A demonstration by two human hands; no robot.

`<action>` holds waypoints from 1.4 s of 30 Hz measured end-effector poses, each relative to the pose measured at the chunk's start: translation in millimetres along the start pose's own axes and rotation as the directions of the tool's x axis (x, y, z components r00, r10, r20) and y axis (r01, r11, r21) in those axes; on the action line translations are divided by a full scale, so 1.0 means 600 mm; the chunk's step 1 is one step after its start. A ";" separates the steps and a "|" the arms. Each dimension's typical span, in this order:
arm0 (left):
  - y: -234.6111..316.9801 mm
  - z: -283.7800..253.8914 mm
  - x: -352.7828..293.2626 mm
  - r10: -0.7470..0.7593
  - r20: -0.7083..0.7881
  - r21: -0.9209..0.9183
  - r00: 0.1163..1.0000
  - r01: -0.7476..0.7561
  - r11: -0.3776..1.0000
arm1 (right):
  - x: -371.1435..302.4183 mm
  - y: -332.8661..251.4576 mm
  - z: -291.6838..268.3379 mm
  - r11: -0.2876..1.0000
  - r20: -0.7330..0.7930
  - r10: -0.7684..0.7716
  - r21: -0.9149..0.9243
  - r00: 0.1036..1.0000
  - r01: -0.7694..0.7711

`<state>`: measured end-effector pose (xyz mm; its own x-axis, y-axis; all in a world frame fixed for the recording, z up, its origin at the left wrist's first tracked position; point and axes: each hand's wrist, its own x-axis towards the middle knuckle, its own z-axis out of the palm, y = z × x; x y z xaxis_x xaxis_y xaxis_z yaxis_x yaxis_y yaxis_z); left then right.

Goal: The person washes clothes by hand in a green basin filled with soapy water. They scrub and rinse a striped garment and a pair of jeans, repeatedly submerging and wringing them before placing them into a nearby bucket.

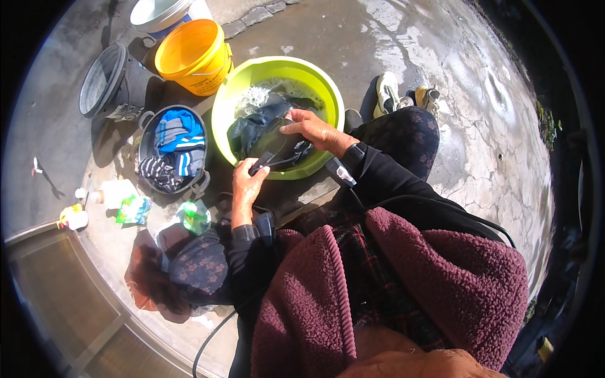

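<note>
A dark wet garment [259, 128] lies bunched in the lime-green basin [222, 104], with part of it lifted over the near rim. My left hand [247, 184] pinches an edge of this cloth just outside the rim. Over the basin, my right hand [310, 130] grips another part of it, thumb and fingers together. Between the two hands the cloth is stretched out. White suds [253, 96] float along the far side of the basin. More dark cloth sits in the water, and I cannot tell whether it is the same piece.
Left of the basin stands a grey tub [145, 150] of blue and striped clothes [179, 131]. Beyond are a yellow bucket [194, 50], a grey bucket [104, 82] and a white bucket [157, 17]. A white bottle [118, 193] and green packet [133, 210] lie nearby. Shoes [387, 94] are at right.
</note>
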<state>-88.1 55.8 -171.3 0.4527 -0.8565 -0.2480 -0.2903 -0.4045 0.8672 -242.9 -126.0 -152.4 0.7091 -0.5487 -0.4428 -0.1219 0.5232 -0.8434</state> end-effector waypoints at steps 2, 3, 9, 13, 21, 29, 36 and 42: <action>0.000 0.006 -0.001 0.036 0.005 -0.002 0.999 -0.036 0.999 | 0.002 0.002 -0.001 0.996 -0.045 -0.023 -0.085 0.999 0.019; 0.000 0.009 -0.002 -0.006 0.032 0.017 0.999 0.005 1.000 | 0.003 0.004 -0.004 0.982 -0.076 -0.066 -0.181 0.995 0.051; -0.008 0.012 0.001 0.097 -0.006 -0.058 0.995 -0.097 0.994 | 0.009 0.023 -0.027 0.937 -0.169 -0.128 -0.343 0.977 0.064; -0.013 0.009 0.004 0.075 0.036 -0.088 0.996 -0.072 0.994 | 0.018 0.037 -0.040 0.882 -0.192 -0.101 -0.471 0.976 -0.002; -0.019 0.003 0.005 -0.029 0.084 -0.161 0.996 0.042 0.986 | 0.022 0.046 -0.044 0.850 -0.040 -0.090 -0.524 0.995 0.056; -0.013 0.006 0.010 -0.158 0.065 -0.214 0.985 0.169 0.962 | 0.007 0.030 -0.029 0.577 -0.105 -0.143 -0.816 0.984 -0.003; -0.023 0.014 0.012 -0.157 0.109 -0.146 0.982 0.172 0.974 | 0.014 0.024 -0.022 0.773 -0.115 0.213 -0.587 0.970 -0.239; -0.020 0.019 0.010 -0.075 0.098 -0.231 0.992 0.096 0.968 | 0.016 0.043 -0.010 0.394 0.100 -0.518 -0.854 0.849 0.341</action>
<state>-91.6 52.2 -188.3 0.3885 -0.8508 -0.3539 -0.0424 -0.4001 0.9155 -243.6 -121.6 -180.0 0.7348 -0.6721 0.0915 -0.3991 -0.5375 -0.7429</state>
